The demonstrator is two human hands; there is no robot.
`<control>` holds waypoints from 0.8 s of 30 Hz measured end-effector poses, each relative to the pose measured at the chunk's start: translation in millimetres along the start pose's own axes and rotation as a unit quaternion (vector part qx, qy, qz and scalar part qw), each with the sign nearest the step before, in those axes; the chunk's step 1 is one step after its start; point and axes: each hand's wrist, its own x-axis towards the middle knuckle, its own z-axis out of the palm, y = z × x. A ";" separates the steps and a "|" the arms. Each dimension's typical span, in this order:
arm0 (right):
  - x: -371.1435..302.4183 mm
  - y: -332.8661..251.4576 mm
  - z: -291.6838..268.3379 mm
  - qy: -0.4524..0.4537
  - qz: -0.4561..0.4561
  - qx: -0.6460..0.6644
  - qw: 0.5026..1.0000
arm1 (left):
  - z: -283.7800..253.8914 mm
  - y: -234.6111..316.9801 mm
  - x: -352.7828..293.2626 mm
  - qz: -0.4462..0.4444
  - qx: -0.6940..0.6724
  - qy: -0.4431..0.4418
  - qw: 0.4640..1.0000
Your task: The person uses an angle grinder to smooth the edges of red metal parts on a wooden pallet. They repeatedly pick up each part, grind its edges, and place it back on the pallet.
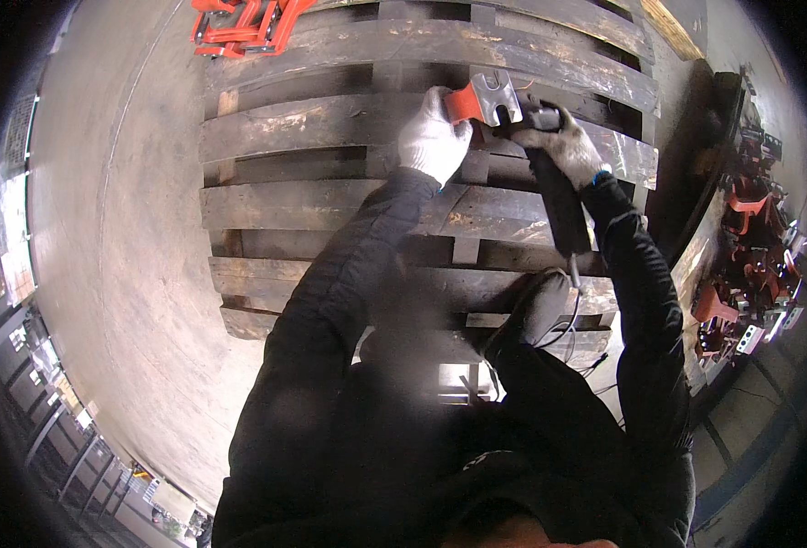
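My left hand (433, 144), in a white knit glove, grips a metal bracket (497, 99) by its red-painted end. The bracket's other end is bare shiny metal with a rounded notch. My right hand (566, 148), in a greyish, dirty glove, is closed around the upper part of a black corded power tool (562, 212). The tool's long body hangs down toward me, with its cable (575, 274) leaving the lower end. Its head is close to the notched end of the bracket; whether they touch I cannot tell. Both hands are above a dark wooden pallet (285, 206).
Several red metal parts (248, 27) lie at the pallet's far left corner. To the right, a container (696, 251) holds a heap of red and dark metal parts (746, 274). The cable loops near my knee (539, 301). Concrete floor (148, 201) stretches along the left.
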 end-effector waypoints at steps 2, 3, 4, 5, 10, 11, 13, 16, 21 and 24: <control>-22.0 4.2 7.1 -0.002 -0.022 0.023 0.999 | 0.6 -3.7 0.6 0.003 0.026 -0.004 1.000; -37.4 0.4 15.1 0.024 0.023 0.135 0.990 | -1.0 -4.2 0.9 -0.008 0.025 -0.014 1.000; -59.6 -10.8 16.9 0.071 0.068 0.242 0.965 | 2.6 0.3 3.4 -0.003 0.017 -0.024 1.000; -67.9 -11.3 22.8 0.058 0.077 0.283 0.954 | 0.3 -1.8 2.7 -0.009 0.022 -0.026 0.999; -97.9 -19.5 29.1 0.062 0.124 0.244 0.960 | -8.9 6.0 2.3 -0.042 0.024 -0.063 0.997; -99.8 -19.7 34.0 0.099 0.085 0.167 0.977 | -9.0 6.3 1.9 -0.036 0.027 -0.056 0.997; -101.1 -11.3 43.7 0.132 0.046 0.074 0.987 | -8.9 7.0 3.0 -0.024 0.030 -0.042 0.998; -96.2 -1.1 51.9 0.120 0.062 0.005 0.991 | -7.3 16.1 10.9 -0.017 0.029 -0.079 0.996; -86.1 -21.4 55.5 0.092 0.059 -0.105 0.988 | -16.5 28.3 15.8 -0.024 0.047 -0.101 0.993; -84.5 -28.1 53.5 0.081 0.034 -0.129 0.988 | -18.3 26.6 14.7 -0.030 0.045 -0.107 0.993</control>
